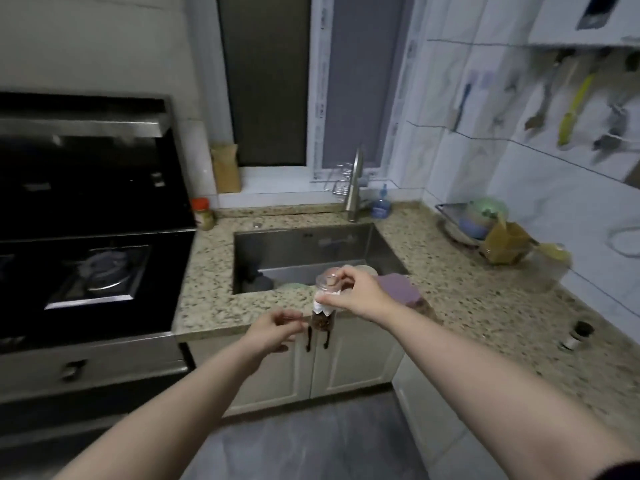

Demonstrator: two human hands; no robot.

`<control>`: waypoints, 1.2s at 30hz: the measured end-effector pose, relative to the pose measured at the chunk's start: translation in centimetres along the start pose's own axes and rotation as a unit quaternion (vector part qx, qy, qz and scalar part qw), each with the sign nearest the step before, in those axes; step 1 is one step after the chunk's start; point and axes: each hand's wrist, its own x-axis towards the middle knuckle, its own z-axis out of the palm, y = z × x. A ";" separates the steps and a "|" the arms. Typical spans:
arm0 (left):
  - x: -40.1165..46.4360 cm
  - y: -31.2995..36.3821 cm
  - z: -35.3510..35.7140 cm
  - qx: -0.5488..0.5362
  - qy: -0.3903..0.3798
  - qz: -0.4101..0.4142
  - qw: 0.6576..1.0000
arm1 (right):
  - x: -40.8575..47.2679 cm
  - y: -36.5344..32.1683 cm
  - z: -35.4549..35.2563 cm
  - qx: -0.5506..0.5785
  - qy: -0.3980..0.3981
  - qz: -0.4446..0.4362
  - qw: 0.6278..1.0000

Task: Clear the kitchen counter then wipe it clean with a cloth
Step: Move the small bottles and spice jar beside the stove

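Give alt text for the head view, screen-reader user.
The right hand holds a clear jar of dark contents by its top above the counter front edge, by the sink; the left hand hovers beside it, fingers curled. A stove sits left, a small bottle right.

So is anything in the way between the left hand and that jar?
Nothing visible. The left hand hangs just left of the jar, with only open air in the small gap. The right hand already grips the jar from the right.
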 end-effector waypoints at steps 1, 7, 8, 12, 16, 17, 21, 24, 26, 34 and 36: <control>-0.6 -0.6 -2.4 -0.009 0.020 0.008 1.000 | 1.1 -1.9 2.3 -0.004 -0.021 -0.018 1.000; -3.8 -4.4 -14.4 -0.051 0.151 0.039 0.986 | 6.2 -9.8 15.4 0.001 -0.158 -0.083 0.984; -4.3 -5.2 -16.3 -0.058 0.167 0.041 0.983 | 6.9 -10.7 17.5 0.001 -0.181 -0.090 0.979; -5.7 -7.8 -23.4 -0.071 0.227 0.044 0.970 | 10.3 -14.3 25.9 0.005 -0.272 -0.134 0.953; -6.7 -9.2 -29.6 -0.073 0.274 0.025 0.959 | 14.0 -18.3 33.2 -0.008 -0.343 -0.188 0.920; -6.7 -9.5 -31.3 -0.074 0.294 0.019 0.953 | 15.2 -19.7 35.1 -0.013 -0.372 -0.200 0.906; -7.2 -9.3 -37.2 -0.086 0.361 0.013 0.929 | 18.5 -24.7 40.8 0.006 -0.426 -0.235 0.874; -8.2 -9.4 -40.6 -0.099 0.421 0.004 0.902 | 19.8 -28.0 45.3 0.036 -0.473 -0.236 0.848; -9.3 -10.4 -42.7 -0.121 0.465 -0.003 0.877 | 19.7 -30.0 48.6 0.060 -0.517 -0.234 0.821; -14.8 -16.1 -50.7 -0.154 0.539 -0.032 0.828 | 17.5 -34.8 61.2 0.066 -0.611 -0.241 0.751; -16.2 -18.2 -53.9 -0.153 0.538 -0.039 0.828 | 17.0 -36.3 65.1 0.059 -0.611 -0.245 0.750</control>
